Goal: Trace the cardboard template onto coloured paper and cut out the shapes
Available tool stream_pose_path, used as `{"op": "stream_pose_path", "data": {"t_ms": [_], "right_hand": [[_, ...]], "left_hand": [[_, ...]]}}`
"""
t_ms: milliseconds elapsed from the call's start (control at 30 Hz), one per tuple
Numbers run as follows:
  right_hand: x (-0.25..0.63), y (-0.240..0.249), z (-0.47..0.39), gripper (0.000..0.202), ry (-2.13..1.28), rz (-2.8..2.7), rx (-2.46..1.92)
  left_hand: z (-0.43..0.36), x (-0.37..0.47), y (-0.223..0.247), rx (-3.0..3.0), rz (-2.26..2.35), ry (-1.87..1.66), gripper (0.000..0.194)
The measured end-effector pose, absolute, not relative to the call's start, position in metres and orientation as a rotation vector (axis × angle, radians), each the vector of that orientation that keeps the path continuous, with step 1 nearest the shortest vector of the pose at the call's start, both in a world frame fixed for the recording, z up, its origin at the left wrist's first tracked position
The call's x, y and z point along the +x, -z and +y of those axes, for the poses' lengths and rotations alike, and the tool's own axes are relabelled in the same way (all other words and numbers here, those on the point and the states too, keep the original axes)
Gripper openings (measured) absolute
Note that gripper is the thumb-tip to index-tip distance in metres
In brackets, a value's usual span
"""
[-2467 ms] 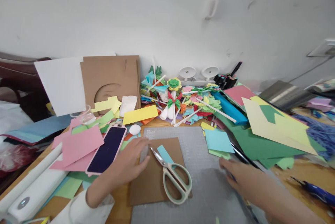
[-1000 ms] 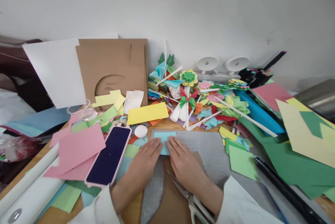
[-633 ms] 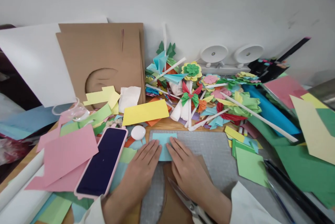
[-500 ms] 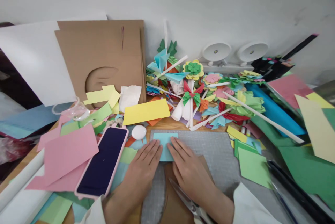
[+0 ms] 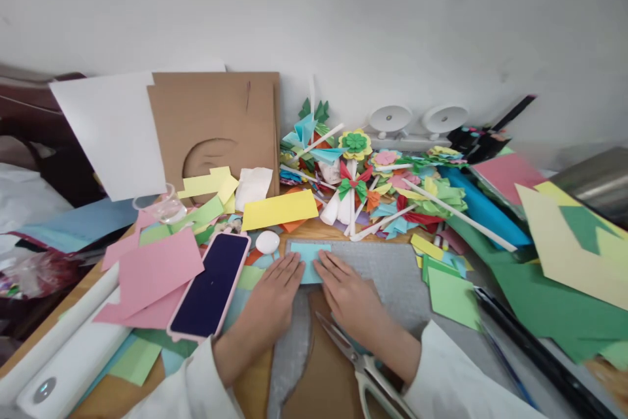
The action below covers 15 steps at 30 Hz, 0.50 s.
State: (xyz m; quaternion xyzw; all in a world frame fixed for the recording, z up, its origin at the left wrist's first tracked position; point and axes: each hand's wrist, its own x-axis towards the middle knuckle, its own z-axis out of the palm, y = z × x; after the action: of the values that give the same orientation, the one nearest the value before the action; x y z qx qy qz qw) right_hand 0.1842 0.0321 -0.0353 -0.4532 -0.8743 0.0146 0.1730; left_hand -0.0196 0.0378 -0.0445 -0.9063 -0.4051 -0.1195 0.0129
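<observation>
A small light-blue paper rectangle (image 5: 310,265) lies on the grey cutting mat (image 5: 387,265). My left hand (image 5: 279,288) rests flat at its left edge, fingers stretched out and tips touching it. From the other side, my right hand (image 5: 349,285) presses flat on the paper's right edge, its fingers also extended. Scissors (image 5: 366,367) with pale handles lie beside my right wrist, blades slightly apart. Beneath them is a brown cardboard piece (image 5: 326,373) with a curved edge. My palms hide part of the mat.
To the left are a phone (image 5: 210,285), pink paper sheets (image 5: 159,272) and a white roll (image 5: 63,321). Brown cardboard sheets (image 5: 216,118) lean on the wall. Paper flowers (image 5: 356,144) pile up behind the mat. Green paper (image 5: 534,301) and a black pen-like stick (image 5: 530,340) lie right.
The camera view has shifted, so more of the scissors and the left side shows. Both hands stay flat on the light-blue paper with little visible movement.
</observation>
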Motion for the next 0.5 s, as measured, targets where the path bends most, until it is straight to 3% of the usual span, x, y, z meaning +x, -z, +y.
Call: {"op": "stream_pose_path", "data": {"t_ms": [133,267,500], "right_hand": [[0.198,0.018,0.031,0.047,0.013,-2.482,-1.273],[0.245,-0.003,0.017,0.057,0.285,-2.341,-1.307],[0.331,0.019,-0.023,0.043,0.634,-2.346,-1.518]], "left_hand": [[0.031,-0.016,0.028,-2.838,-1.277,0.477,0.055],[0.028,-0.031,0.002,-2.723,-1.339,0.573,0.049],[0.021,-0.119,-0.019,-1.933,-1.871,0.319,0.058]]}}
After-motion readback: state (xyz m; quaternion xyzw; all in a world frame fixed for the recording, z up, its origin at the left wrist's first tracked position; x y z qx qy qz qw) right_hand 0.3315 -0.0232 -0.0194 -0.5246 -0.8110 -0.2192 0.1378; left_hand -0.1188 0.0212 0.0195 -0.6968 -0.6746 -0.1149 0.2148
